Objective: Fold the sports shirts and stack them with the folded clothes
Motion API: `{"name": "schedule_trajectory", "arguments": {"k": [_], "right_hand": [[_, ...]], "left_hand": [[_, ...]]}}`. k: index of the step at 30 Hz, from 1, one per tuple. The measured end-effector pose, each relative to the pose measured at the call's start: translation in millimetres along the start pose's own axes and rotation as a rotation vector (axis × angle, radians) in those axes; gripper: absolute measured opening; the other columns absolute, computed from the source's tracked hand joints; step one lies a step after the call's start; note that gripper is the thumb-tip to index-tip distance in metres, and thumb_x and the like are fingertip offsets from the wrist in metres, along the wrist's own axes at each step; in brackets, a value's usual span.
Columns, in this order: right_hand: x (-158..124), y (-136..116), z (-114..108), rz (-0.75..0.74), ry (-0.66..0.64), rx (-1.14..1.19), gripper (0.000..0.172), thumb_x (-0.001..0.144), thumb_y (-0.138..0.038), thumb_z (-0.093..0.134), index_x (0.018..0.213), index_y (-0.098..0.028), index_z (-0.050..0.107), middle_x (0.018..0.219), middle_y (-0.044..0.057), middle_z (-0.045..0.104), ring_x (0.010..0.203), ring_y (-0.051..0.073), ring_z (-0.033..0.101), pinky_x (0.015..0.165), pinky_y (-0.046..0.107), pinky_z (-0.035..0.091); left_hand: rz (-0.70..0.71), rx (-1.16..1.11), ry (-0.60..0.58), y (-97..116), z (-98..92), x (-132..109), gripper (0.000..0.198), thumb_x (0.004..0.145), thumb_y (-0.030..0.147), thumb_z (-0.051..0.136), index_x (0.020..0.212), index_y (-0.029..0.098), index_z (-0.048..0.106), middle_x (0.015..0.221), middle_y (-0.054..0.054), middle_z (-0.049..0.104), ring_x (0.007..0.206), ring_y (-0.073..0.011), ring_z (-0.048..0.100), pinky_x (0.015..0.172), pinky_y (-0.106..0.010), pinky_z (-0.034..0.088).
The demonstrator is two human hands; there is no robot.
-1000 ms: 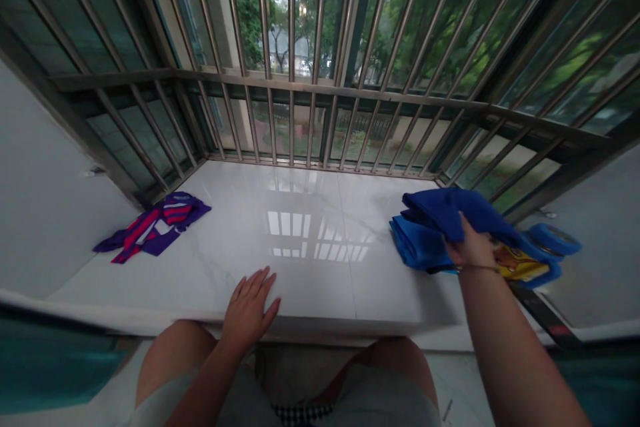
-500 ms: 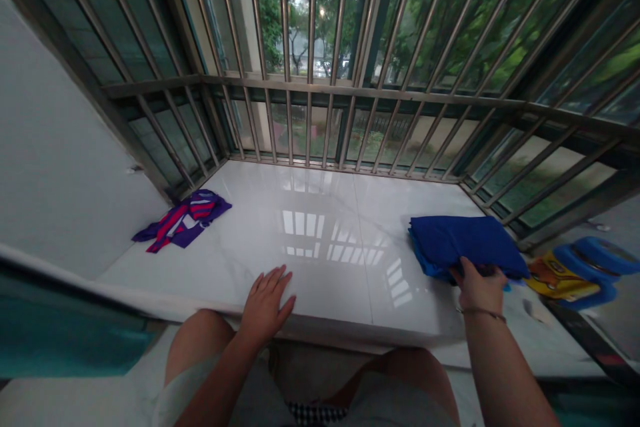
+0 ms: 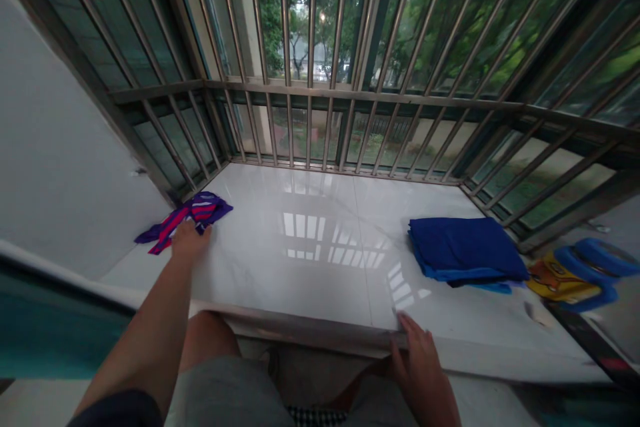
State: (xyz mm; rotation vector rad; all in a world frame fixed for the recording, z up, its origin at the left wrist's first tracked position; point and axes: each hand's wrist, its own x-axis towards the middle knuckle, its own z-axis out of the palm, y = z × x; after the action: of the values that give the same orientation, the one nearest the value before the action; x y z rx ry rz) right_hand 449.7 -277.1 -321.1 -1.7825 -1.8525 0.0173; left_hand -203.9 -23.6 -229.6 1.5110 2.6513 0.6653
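My left hand [image 3: 189, 240] reaches out to the far left of the white marble sill [image 3: 310, 260] and rests on the crumpled purple cloth with red stripes [image 3: 186, 216]; its fingers are curled over the cloth's near edge. My right hand [image 3: 417, 360] lies on the sill's front edge with the fingers stretched out and nothing in it. A folded stack of dark blue cloths [image 3: 463, 248] lies flat on the right side of the sill, apart from both hands.
Metal window bars [image 3: 320, 93] close off the sill at the back and both sides. A yellow and blue object [image 3: 570, 273] lies right of the blue stack. My knees in grey shorts are below the front edge.
My left hand has left the sill's front edge and gone to the striped cloth at the left. My right hand has let go of the blue stack and come back to the front edge.
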Motion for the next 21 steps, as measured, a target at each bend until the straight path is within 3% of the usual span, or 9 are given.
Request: {"name": "schedule_trajectory", "arguments": {"k": [3, 8, 13, 17, 21], "right_hand": [[-5.0, 2.8, 0.1, -0.026, -0.085, -0.059, 0.054, 0.106, -0.049, 0.049, 0.151, -0.022, 0.063, 0.157, 0.015, 0.065, 0.146, 0.035, 0.061, 0.13, 0.062, 0.038], [8.1, -4.2, -0.6, 0.048, -0.11, -0.047, 0.047, 0.105, -0.049, 0.047, 0.139, -0.028, 0.073, 0.151, 0.012, 0.07, 0.142, 0.037, 0.065, 0.127, 0.072, 0.036], [31.5, -31.7, -2.9, 0.053, -0.152, 0.044, 0.042, 0.103, -0.046, 0.049, 0.123, -0.028, 0.082, 0.139, 0.012, 0.076, 0.134, 0.039, 0.07, 0.123, 0.079, 0.039], [44.6, -81.3, -34.2, -0.119, -0.131, 0.235, 0.033, 0.104, -0.039, 0.057, 0.121, -0.028, 0.083, 0.136, 0.011, 0.078, 0.135, 0.037, 0.07, 0.121, 0.068, 0.051], [40.5, -130.8, -84.2, -0.373, -0.134, 0.494, 0.026, 0.097, -0.035, 0.077, 0.122, -0.042, 0.081, 0.136, 0.0, 0.079, 0.153, 0.036, 0.056, 0.132, 0.071, 0.036]], "left_hand": [[0.042, 0.07, -0.083, 6.8, 9.0, -16.4, 0.074, 0.099, 0.042, 0.049, 0.153, -0.01, 0.051, 0.162, -0.041, 0.05, 0.155, -0.0525, 0.046, 0.125, -0.073, 0.037], [0.254, 0.07, -0.12, 25.0, 25.4, -77.7, 0.063, 0.099, 0.028, 0.044, 0.148, -0.007, 0.062, 0.155, -0.033, 0.062, 0.154, -0.0383, 0.054, 0.13, -0.05, 0.042], [0.374, 0.119, -0.138, 45.0, 25.8, -138.6, 0.058, 0.102, 0.027, 0.045, 0.144, -0.005, 0.067, 0.152, -0.034, 0.065, 0.151, -0.038, 0.058, 0.126, -0.049, 0.047], [0.441, 0.174, -0.267, 71.6, 10.3, -189.2, 0.044, 0.105, 0.026, 0.046, 0.132, 0.008, 0.076, 0.142, -0.027, 0.074, 0.129, -0.0332, 0.075, 0.11, -0.044, 0.057], [0.528, 0.082, -0.406, 101.6, -20.4, -221.8, 0.043, 0.111, 0.035, 0.041, 0.105, 0.022, 0.081, 0.098, -0.015, 0.084, 0.093, -0.0313, 0.081, 0.088, -0.042, 0.059]]}}
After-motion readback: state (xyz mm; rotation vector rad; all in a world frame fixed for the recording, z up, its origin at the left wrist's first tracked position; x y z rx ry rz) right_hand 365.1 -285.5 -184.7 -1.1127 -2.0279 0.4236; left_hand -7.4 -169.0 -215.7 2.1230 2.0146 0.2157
